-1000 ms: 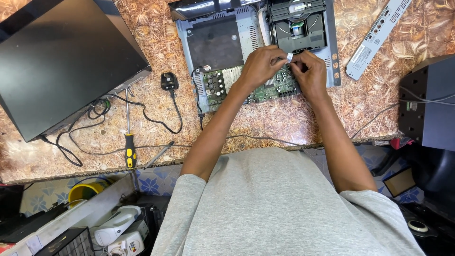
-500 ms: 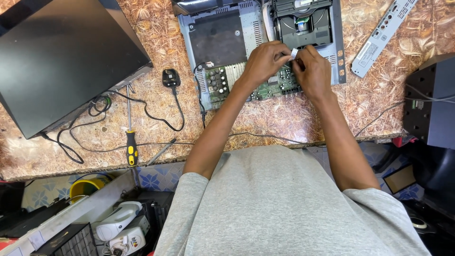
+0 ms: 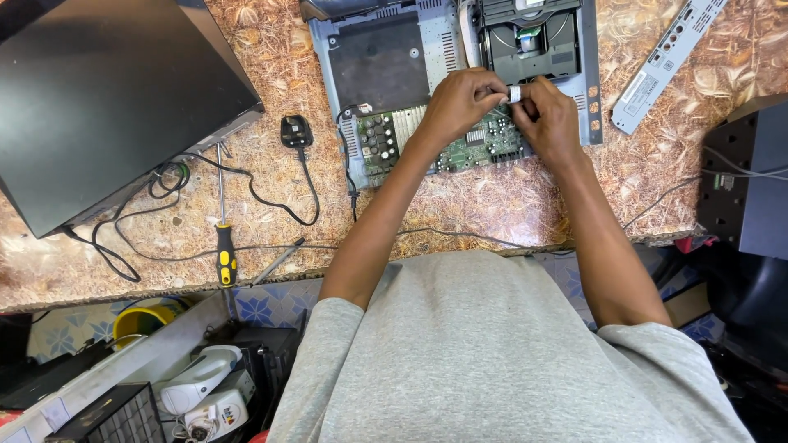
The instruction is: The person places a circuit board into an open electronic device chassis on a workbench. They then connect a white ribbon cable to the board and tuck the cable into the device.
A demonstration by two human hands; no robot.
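At the far left of the patterned desk [image 3: 509, 205] lies a large black flat casing [image 3: 107, 90], tilted, with a tangle of black cable [image 3: 156, 213] coming out from under its near edge. Just right of that lies a yellow-and-black screwdriver [image 3: 223, 246], its shaft pointing away from the person, and a black mains plug [image 3: 295, 130] a little further on. Next comes the opened player chassis [image 3: 386, 66], its cover already off, so that the dark inner plate, the green circuit board [image 3: 484, 139] and the disc drive [image 3: 529, 37] at the back all lie bare. Over the board the left hand [image 3: 460, 102] and the right hand [image 3: 552, 119] meet, each grip closed in a fingertip pinch on either end of a small white ribbon connector [image 3: 515, 93], held just above the board in front of the drive. Whether it is seated or loose cannot be told. Judging by this, the opening up is done and the work on the inside parts is under way, with reassembly all left. Further right lies a grey front panel strip [image 3: 669, 61], then a black box [image 3: 747, 176] with wires at the desk's edge.
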